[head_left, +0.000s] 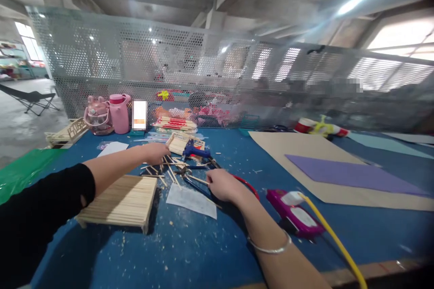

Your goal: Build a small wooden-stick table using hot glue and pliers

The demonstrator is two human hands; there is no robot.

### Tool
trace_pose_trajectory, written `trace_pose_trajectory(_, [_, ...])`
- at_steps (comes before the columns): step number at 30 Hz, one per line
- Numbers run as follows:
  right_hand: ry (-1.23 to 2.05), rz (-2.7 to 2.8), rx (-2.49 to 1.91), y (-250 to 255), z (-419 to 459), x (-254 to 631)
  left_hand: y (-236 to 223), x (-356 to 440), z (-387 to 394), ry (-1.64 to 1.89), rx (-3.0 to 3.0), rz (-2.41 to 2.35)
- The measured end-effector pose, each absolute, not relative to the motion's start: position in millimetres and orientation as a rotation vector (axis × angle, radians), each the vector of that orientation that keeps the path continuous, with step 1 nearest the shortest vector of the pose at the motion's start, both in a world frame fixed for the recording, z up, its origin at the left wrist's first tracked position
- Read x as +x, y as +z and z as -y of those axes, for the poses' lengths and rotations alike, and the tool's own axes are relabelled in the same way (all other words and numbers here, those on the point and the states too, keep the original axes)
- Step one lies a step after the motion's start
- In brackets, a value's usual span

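My left hand [158, 153] reaches over a loose pile of thin wooden sticks [171, 168]. Its fingers look drawn together; whatever they hold, if anything, is hidden. My right hand [221, 184] is closed, and a wooden stick [198, 180] juts out leftward from its fingers. Under that stick lie blue-handled pliers [195, 184], partly covered by the hand. A blue glue gun [196, 150] rests just behind the pile. Beneath my left forearm stands a low slatted stand of glued sticks [125, 198]. A white paper sheet [191, 201] lies between the stand and my right hand.
Pink bottles [119, 115] and bundled sticks [174, 123] stand along the perforated metal screen [169, 58]. Right of me lie a magenta power strip [294, 214] with a yellow cord [334, 237], a purple sheet [352, 175] and a beige sheet [281, 153]. Green plastic [27, 171] covers the left edge.
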State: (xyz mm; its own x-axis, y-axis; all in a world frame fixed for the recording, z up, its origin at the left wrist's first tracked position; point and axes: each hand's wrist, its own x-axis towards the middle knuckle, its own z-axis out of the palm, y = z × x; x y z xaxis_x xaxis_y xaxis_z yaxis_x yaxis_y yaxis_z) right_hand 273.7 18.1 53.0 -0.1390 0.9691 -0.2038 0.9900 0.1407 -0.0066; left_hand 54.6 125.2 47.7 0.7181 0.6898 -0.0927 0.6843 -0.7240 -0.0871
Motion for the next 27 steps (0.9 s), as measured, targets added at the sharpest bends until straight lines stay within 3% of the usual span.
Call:
trace_pose_trajectory(9, [-0.120, -2.204, 2.049, 61, -7, 272, 43, 54, -132, 0.291, -2.843, 1.041])
trace_pose_trajectory(18, [-0.374, -2.356, 1.884, 55, -9, 266, 38, 32, -135, 0.323, -2.828, 1.061])
trace_pose_trajectory(27, [-0.326, -2.384, 1.912, 47, -13, 260, 32, 6, -130, 0.255, -2.812, 1.088])
